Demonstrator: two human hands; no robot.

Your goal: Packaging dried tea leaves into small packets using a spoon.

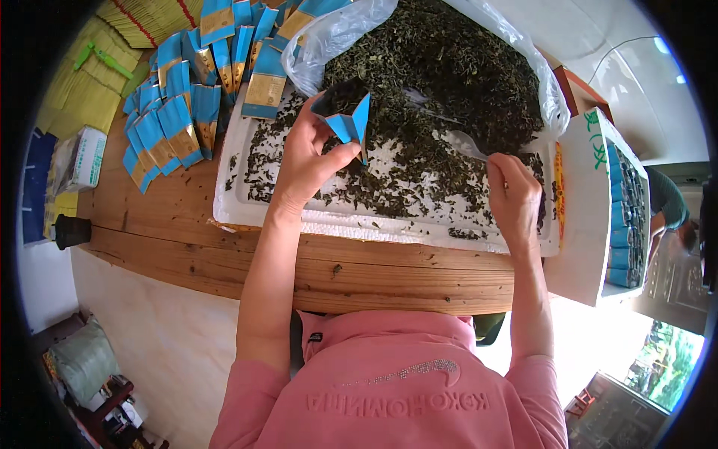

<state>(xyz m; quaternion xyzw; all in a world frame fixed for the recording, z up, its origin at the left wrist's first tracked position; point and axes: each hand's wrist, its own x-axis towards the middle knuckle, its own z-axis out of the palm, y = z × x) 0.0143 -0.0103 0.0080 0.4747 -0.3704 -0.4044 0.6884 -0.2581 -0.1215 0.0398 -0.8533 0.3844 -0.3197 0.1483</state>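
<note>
My left hand point(310, 153) is closed round a small blue packet point(350, 126), its mouth spread and dark leaves showing at the top. It is held over the near left part of a white foam tray point(314, 222) strewn with loose dried leaves. In my right hand point(516, 193) is the handle of a clear plastic scoop point(465, 144). The scoop's bowl lies at the edge of a big heap of dark dried tea-like leaves point(449, 60), which sits in a clear plastic bag point(318, 45) on the tray. How full the packet is, I cannot tell.
Several blue and gold packets point(176, 123) lie on the wooden table point(359, 273) at left. A white box point(587, 217) with rows of similar packets stands at right. Yellow packs point(82, 90), a green clip point(101, 60) and a black cup point(72, 232) are far left. Another person point(669, 206) is beyond the box.
</note>
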